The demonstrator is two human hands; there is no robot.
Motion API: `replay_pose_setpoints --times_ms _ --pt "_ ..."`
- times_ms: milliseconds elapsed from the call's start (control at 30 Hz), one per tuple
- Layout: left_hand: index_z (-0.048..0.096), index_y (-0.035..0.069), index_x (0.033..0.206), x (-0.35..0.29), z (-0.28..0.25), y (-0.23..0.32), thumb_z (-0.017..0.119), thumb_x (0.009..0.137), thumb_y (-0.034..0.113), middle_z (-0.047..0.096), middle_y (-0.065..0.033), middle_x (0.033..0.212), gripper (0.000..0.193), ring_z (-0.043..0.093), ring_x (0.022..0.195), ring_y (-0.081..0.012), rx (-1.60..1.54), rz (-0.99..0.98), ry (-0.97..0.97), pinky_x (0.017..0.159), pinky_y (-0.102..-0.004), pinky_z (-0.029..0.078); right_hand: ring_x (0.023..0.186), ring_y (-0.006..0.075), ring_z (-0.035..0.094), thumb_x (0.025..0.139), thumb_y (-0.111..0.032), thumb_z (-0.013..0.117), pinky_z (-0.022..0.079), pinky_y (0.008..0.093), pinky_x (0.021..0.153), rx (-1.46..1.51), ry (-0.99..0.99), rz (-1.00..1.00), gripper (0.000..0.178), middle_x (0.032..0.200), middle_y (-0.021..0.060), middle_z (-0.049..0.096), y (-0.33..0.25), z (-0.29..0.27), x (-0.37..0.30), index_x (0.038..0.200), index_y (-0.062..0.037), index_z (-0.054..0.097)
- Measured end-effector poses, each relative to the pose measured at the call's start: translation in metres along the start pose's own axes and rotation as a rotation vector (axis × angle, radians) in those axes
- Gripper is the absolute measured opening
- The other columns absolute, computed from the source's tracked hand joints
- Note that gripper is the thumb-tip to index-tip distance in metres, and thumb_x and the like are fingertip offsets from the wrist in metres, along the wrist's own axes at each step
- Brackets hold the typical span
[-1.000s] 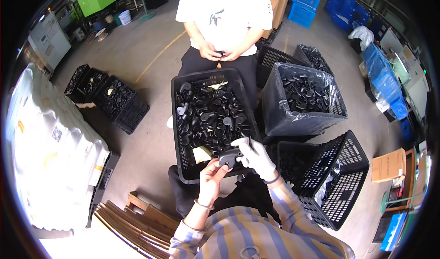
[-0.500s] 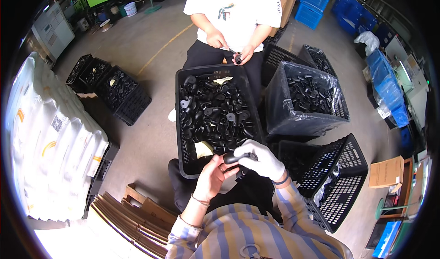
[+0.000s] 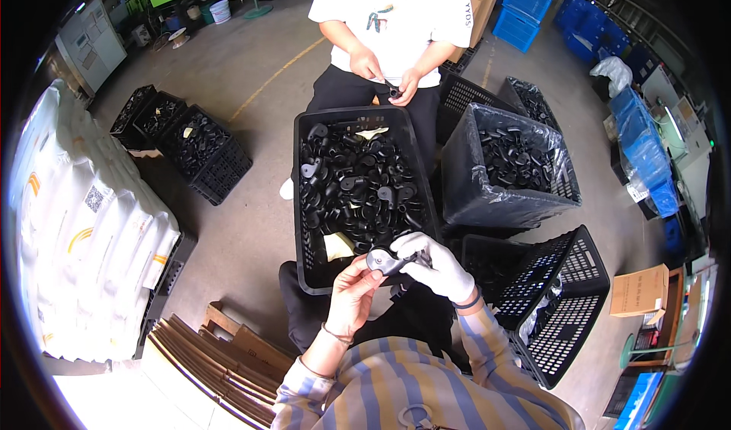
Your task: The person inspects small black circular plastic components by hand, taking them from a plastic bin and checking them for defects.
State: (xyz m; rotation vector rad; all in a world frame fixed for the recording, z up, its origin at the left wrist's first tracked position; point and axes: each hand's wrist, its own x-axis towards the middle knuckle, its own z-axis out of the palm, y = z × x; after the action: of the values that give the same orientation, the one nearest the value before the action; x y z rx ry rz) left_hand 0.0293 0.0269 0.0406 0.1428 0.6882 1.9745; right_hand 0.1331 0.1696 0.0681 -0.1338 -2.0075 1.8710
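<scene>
My bare left hand (image 3: pixel 355 293) pinches the round, disc-shaped end of a black plastic part (image 3: pixel 383 261). My right hand (image 3: pixel 438 266), in a white glove, is closed round the same part's narrower end. Whether a small tool is also in the glove is hidden. Both hands are above the near edge of a large black crate (image 3: pixel 298 224), which is heaped with similar black plastic parts (image 3: pixel 362 179). A pale yellow scrap (image 3: pixel 338 246) lies in the crate close to my left hand.
Across the crate a person (image 3: pixel 392 34) in a white shirt works on another black part. Right of it stand a plastic-lined bin (image 3: pixel 472 179) of parts and a tilted black crate (image 3: pixel 567 308). White sacks (image 3: pixel 99 255) are stacked left, flattened cardboard (image 3: pixel 213 369) near left.
The black part has turned between my hands, so its round flat face now shows. My left fingers have gone from spread beneath it to pinching its edge.
</scene>
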Motion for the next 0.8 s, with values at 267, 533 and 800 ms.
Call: replay_pose_setpoints --times_ms 267,533,800 --pt "0.061 0.002 0.092 -0.001 0.005 -0.020 0.057 0.074 -0.008 0.054 -0.0005 0.097 0.021 0.053 0.086 -0.0104 0.165 0.193 0.032 0.080 -0.0242 0.042 0.065 0.0153 0.054 0.076 -0.005 0.060 0.044 0.0242 0.059 -0.581 0.282 -0.142 0.023 0.091 0.0078 0.056 -0.014 0.027 0.010 0.098 -0.0028 0.051" --pt "0.062 0.002 0.085 0.012 -0.017 -0.023 0.062 0.074 -0.003 0.049 -0.0011 0.093 0.012 0.048 0.085 -0.0089 0.411 0.233 0.126 0.075 -0.0212 0.039 0.051 0.0034 0.048 0.084 -0.019 0.053 0.039 0.0175 0.045 0.100 0.345 0.400 0.015 0.068 -0.0009 0.054 0.015 0.005 0.014 0.089 -0.0046 0.055" --pt "0.052 0.001 0.071 0.026 -0.051 -0.058 0.064 0.076 0.007 0.052 -0.0022 0.078 0.014 0.048 0.062 -0.0058 0.759 0.187 0.236 0.055 -0.0198 0.042 0.045 0.0041 0.046 0.083 -0.020 0.056 0.034 0.0166 0.039 0.200 0.180 0.670 0.023 0.066 0.0008 0.054 0.051 -0.012 -0.030 0.097 -0.0029 0.050"
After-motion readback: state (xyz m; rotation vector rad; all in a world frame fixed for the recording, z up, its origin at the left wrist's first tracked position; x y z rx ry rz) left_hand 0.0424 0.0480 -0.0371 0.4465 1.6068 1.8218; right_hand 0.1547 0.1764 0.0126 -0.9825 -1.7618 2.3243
